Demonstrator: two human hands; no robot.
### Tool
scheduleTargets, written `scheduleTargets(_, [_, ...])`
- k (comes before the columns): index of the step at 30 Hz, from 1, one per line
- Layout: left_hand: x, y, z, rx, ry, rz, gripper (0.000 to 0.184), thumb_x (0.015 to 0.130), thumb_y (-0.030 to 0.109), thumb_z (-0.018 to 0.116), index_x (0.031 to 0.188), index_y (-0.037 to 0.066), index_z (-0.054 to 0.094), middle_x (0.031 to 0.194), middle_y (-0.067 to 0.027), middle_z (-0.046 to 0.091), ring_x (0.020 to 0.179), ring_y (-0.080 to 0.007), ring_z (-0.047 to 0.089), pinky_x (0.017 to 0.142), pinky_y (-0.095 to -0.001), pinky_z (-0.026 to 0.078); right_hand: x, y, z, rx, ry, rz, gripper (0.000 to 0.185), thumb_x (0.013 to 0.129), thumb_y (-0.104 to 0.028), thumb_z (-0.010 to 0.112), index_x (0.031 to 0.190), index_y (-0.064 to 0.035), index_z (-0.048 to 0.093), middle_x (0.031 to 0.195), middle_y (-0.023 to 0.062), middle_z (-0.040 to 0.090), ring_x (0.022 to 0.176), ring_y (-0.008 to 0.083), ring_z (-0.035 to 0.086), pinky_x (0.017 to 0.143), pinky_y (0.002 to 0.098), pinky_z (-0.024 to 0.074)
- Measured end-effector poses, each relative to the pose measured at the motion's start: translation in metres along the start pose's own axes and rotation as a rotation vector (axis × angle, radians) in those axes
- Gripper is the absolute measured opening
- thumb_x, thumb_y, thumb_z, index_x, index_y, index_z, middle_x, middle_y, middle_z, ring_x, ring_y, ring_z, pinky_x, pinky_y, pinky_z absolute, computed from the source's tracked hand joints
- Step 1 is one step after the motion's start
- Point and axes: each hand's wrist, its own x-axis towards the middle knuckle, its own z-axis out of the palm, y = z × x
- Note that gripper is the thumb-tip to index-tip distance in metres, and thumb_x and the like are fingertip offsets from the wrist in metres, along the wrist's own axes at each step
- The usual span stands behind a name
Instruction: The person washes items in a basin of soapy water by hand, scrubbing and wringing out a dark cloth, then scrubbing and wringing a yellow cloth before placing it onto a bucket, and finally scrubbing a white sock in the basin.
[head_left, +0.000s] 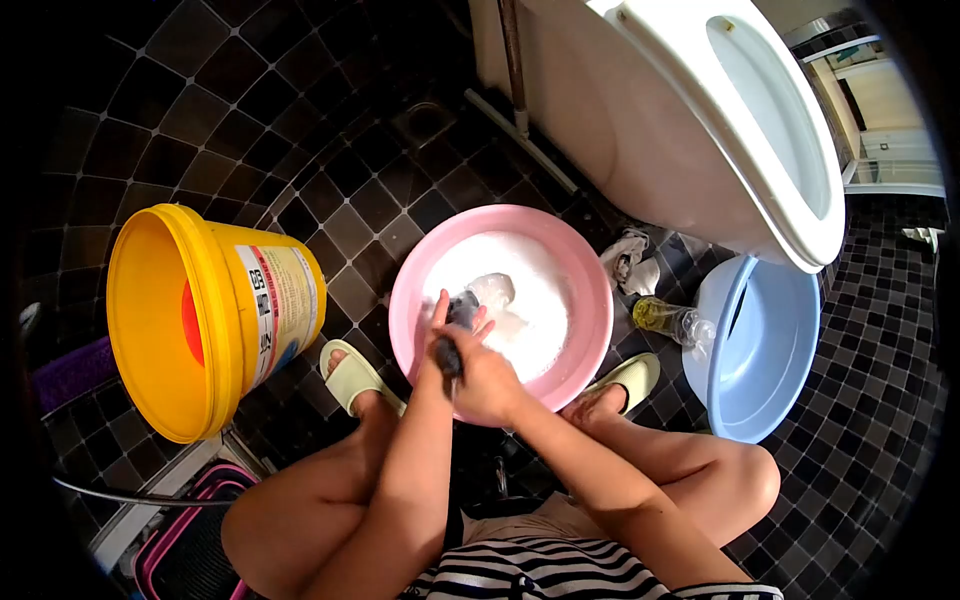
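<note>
A pink basin [598,300] on the floor between my feet holds white, foamy water [545,290]. Above its near left side, my hands are pressed together around a dark grey cloth [462,308]; its exact kind does not show. My left hand [436,335] grips the cloth with one finger pointing out. Crossing over it, my right hand [485,382] is closed on the cloth, and a dark bunched end [447,355] sticks out between the hands. A pale, rounded lump [494,290] shows in the foam just beyond them.
A yellow bucket [225,310] lies on its side at left. On the right, a blue basin [775,350] leans on its edge near a clear bottle [672,322] and crumpled cloth [628,262]. A white toilet [640,110] stands behind. Pink-rimmed trays [165,545] lie lower left.
</note>
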Motion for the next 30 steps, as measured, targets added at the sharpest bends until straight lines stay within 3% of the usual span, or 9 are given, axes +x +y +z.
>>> scheduleTargets(3, [-0.002,0.012,-0.006,-0.176,-0.274,-0.220,0.050,0.088,0.038,0.059,0.121,0.003,0.043,0.109,-0.0132,0.049,0.097,-0.0238,0.058,0.069,-0.0308,0.054,-0.025,-0.016,0.016,-0.103,0.043,-0.205,0.046,0.070,-0.015,0.058,0.114,-0.0052,0.050,0.095,0.0227,0.060,0.080,0.0377,0.062,0.070,0.0440,0.0517])
scheduleTargets(4, [0.001,0.004,-0.005,-0.083,-0.100,-0.008,0.039,0.089,0.035,0.060,0.118,0.012,0.048,0.101,-0.0109,0.052,0.090,-0.0174,0.058,0.054,-0.0218,0.047,-0.028,-0.019,0.020,-0.159,0.070,-0.229,0.037,0.071,-0.018,0.059,0.105,-0.0051,0.054,0.091,0.0204,0.061,0.075,0.0352,0.062,0.066,0.0432,0.0519])
scheduleTargets(7, [-0.005,0.010,-0.019,0.127,-0.308,-0.078,0.030,0.088,0.035,0.061,0.113,0.019,0.053,0.091,-0.0078,0.054,0.084,-0.0148,0.057,0.051,-0.0216,0.044,-0.023,-0.010,0.029,-0.231,0.169,-0.292,0.023,0.073,-0.023,0.062,0.088,-0.0059,0.059,0.082,0.0158,0.062,0.067,0.0309,0.063,0.057,0.0414,0.0512])
scheduleTargets(9, [0.003,0.002,-0.029,-0.005,-0.486,-0.143,0.024,0.092,0.034,0.054,0.108,0.016,0.055,0.089,-0.0051,0.056,0.083,-0.0162,0.057,0.061,-0.0262,0.049,-0.015,0.001,0.033,-0.246,0.242,-0.327,0.020,0.074,-0.025,0.063,0.082,-0.0066,0.060,0.077,0.0135,0.063,0.063,0.0292,0.063,0.053,0.0403,0.0504])
scheduleTargets(12, [0.001,-0.011,-0.018,0.028,-0.315,-0.064,0.025,0.092,0.034,0.053,0.108,0.015,0.055,0.090,-0.0051,0.056,0.083,-0.0163,0.057,0.063,-0.0269,0.049,-0.006,0.015,0.035,-0.318,0.428,-0.343,0.019,0.074,-0.027,0.065,0.071,-0.0089,0.059,0.064,0.0103,0.060,0.056,0.0283,0.061,0.047,0.0390,0.0480])
scheduleTargets(21, [0.003,-0.022,0.002,0.042,-0.018,0.054,0.028,0.094,0.034,0.048,0.108,0.011,0.054,0.092,-0.0050,0.058,0.082,-0.0165,0.057,0.067,-0.0290,0.050,0.035,0.044,0.021,-0.348,0.600,-0.262,0.026,0.079,-0.027,0.060,0.062,-0.0072,0.056,0.057,0.0130,0.059,0.046,0.0304,0.058,0.042,0.0402,0.0462])
scheduleTargets(24, [0.005,-0.036,0.003,0.098,0.017,0.017,0.029,0.096,0.031,0.040,0.105,0.008,0.054,0.093,-0.0051,0.060,0.086,-0.0187,0.058,0.077,-0.0320,0.050,0.046,0.060,0.010,-0.317,0.623,-0.017,0.032,0.083,-0.031,0.055,0.066,-0.0047,0.059,0.061,0.0181,0.060,0.051,0.0355,0.059,0.047,0.0429,0.0481])
scheduleTargets(28, [0.011,-0.040,0.001,0.100,0.051,0.037,0.024,0.094,0.033,0.048,0.099,0.012,0.056,0.094,-0.0032,0.061,0.085,-0.0176,0.059,0.075,-0.0317,0.050,0.053,0.096,0.003,-0.249,0.572,0.021,0.031,0.086,-0.032,0.054,0.073,-0.0039,0.059,0.070,0.0191,0.062,0.063,0.0393,0.060,0.058,0.0459,0.0478])
scheduleTargets(30, [0.007,-0.030,0.002,0.159,0.251,0.168,0.031,0.092,0.039,0.052,0.098,0.009,0.056,0.094,-0.0040,0.061,0.089,-0.0189,0.059,0.076,-0.0345,0.049,0.053,0.116,0.003,-0.263,0.630,0.084,0.031,0.087,-0.032,0.054,0.077,-0.0028,0.059,0.077,0.0200,0.062,0.068,0.0397,0.059,0.062,0.0466,0.0466])
